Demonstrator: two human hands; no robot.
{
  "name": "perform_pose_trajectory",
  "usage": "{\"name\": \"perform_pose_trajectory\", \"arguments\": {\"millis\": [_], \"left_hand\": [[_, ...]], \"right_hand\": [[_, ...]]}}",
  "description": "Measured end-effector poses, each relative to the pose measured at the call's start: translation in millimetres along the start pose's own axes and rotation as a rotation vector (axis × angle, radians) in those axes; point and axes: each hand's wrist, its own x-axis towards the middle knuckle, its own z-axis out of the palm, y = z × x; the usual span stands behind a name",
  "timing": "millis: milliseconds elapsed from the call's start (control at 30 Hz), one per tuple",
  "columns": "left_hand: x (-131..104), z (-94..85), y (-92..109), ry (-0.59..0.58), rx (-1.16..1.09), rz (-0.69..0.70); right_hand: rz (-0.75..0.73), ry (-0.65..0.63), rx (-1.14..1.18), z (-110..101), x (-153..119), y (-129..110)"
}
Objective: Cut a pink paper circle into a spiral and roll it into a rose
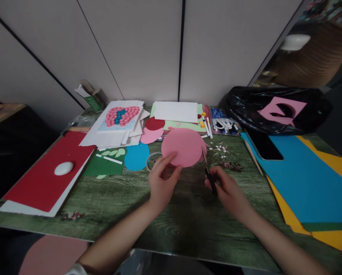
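My left hand (162,181) pinches the lower left edge of a pink paper circle (183,147), held up above the table. In my right hand (225,191) is a pair of scissors (209,177) with dark handles, gripped by fingers and thumb. Its blades touch the right edge of the circle, where a narrow strip of pink curls away. Whether the blades are parted I cannot make out. Behind the circle lie a blue paper circle (136,157), another pink circle (151,135), a dark red one (155,123) and a roll of tape (153,160), partly hidden.
Red sheets (41,179) with a white mouse-shaped object (63,168) lie left. A heart picture (120,117) tops white papers. At right are blue sheets (311,179), a phone (265,146), a pencil (253,157) and a black bag (245,110) bearing a pink offcut (298,108).
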Motion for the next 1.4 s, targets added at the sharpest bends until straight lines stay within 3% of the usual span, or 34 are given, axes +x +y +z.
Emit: {"name": "perform_pose_trajectory", "arguments": {"millis": [533,1400], "left_hand": [[-3.8,3.0,1.2,-0.065,-0.016,-0.022],[-0.4,-0.3,0.4,-0.034,0.006,0.018]], "right_hand": [[0.025,0.007,0.066,3.5,-0.5,1.3],[0.005,0.002,0.004,0.3,0.3,8.1]]}}
